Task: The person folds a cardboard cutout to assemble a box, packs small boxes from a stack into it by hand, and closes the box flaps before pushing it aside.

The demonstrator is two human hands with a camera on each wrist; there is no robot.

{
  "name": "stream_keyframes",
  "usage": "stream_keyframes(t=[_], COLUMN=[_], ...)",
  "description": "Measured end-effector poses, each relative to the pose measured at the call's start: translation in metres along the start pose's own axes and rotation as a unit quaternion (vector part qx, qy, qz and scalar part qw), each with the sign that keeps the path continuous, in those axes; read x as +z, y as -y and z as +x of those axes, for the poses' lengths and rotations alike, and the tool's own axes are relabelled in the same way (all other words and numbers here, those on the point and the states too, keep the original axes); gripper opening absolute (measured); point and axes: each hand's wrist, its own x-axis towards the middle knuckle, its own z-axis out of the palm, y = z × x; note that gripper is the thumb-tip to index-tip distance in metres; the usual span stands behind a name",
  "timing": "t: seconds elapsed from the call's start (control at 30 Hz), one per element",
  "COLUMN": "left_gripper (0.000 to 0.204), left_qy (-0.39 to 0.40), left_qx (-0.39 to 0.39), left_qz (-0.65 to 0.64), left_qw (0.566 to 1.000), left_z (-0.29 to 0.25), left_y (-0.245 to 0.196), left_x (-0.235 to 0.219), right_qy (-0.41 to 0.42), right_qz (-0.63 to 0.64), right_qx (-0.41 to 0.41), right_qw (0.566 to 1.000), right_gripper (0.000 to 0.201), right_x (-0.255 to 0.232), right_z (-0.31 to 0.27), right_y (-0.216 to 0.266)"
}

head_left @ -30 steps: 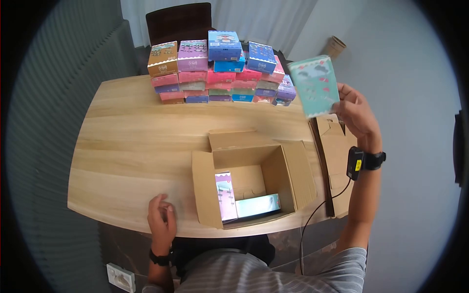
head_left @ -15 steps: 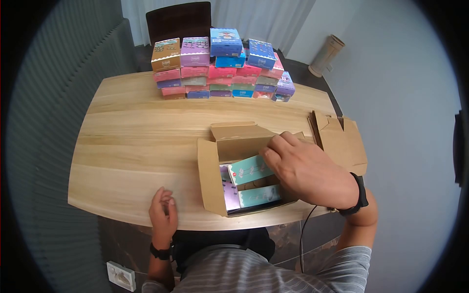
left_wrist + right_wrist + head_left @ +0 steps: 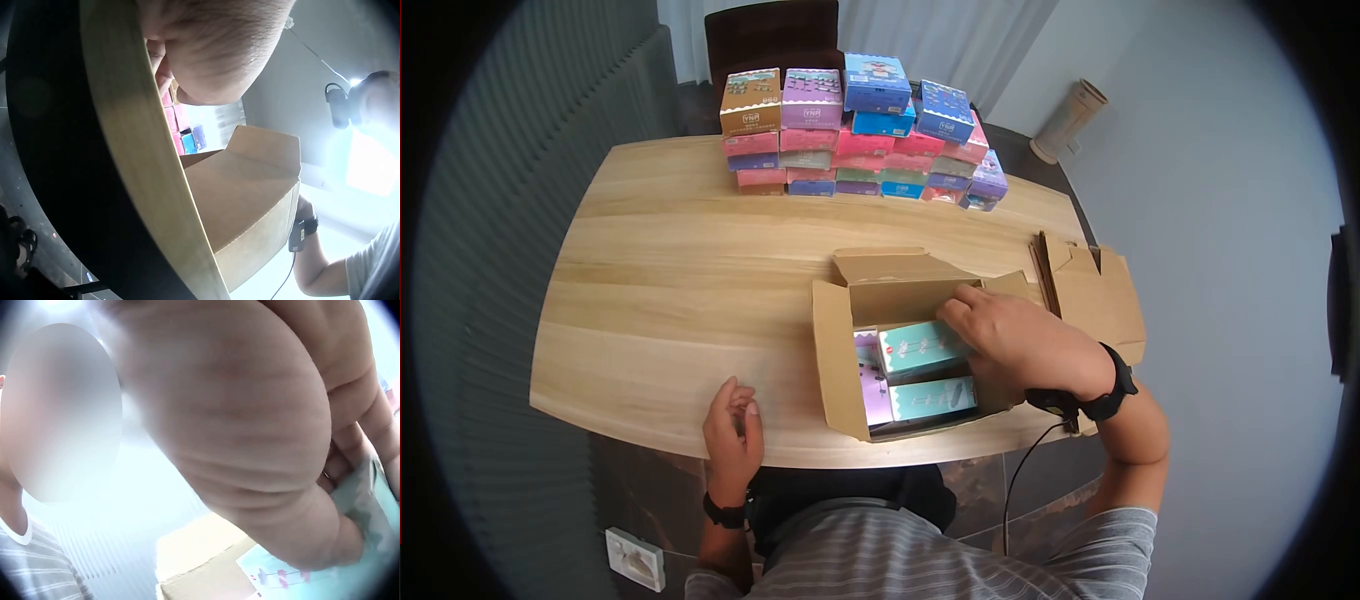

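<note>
My right hand point(image 3: 1022, 345) reaches over an open cardboard carton point(image 3: 836, 355) and grips a teal printed box point(image 3: 915, 347) by its right end. That box sits between the carton's walls, slightly tilted, behind a second teal box point(image 3: 932, 398). A purple box point(image 3: 872, 390) stands along the carton's left wall. In the right wrist view, thumb and fingers lie on opposite sides of the gripped teal box point(image 3: 350, 578). My left hand point(image 3: 733, 435) rests at the table's front edge, left of the carton, fingers loosely curled around nothing.
A stack of colourful boxes point(image 3: 837, 143) stands at the back of the wooden table point(image 3: 670, 270). Flattened cardboard point(image 3: 1105, 300) leans at the right edge. A cable point(image 3: 1020, 480) hangs from the right wrist. A chair point(image 3: 770, 40) stands behind.
My right hand has brought the teal box from the upper right down into the carton and lowered it further in the last half second. The left hand has stayed in place.
</note>
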Motion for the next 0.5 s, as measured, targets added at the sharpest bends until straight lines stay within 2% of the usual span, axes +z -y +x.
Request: stream_keyframes(t=[0.13,0.2,0.23,0.3,0.43,0.5], left_gripper=[0.041,0.040,0.040,0.040,0.041,0.043], left_qy=[-0.004,-0.008,-0.009,-0.010,-0.009,-0.003], left_qx=[0.010,0.010,0.000,-0.010,0.003,0.007], left_qz=[0.001,0.001,-0.005,-0.011,-0.005,-0.005], left_qw=[1.000,1.000,1.000,1.000,1.000,1.000], left_z=[0.001,0.001,0.001,0.000,0.000,-0.001], left_y=[0.001,0.000,-0.001,-0.002,0.003,0.004], left_x=[0.001,0.001,0.001,0.000,0.000,0.001], right_qy=[0.021,-0.001,-0.001,0.071,0.067,0.045], right_qz=[-0.006,-0.141,-0.140,-0.208,-0.219,-0.142], right_qx=[0.001,-0.046,-0.045,-0.027,-0.045,-0.067], right_qw=[1.000,0.989,0.989,0.975,0.972,0.987], right_gripper=[0.027,0.014,0.014,0.005,0.004,0.007], right_x=[0.009,0.019,0.024,0.031,0.022,0.016], right_z=[0.001,0.004,0.008,0.016,0.017,0.019], right_y=[-0.011,-0.015,-0.014,-0.008,0.001,0.003])
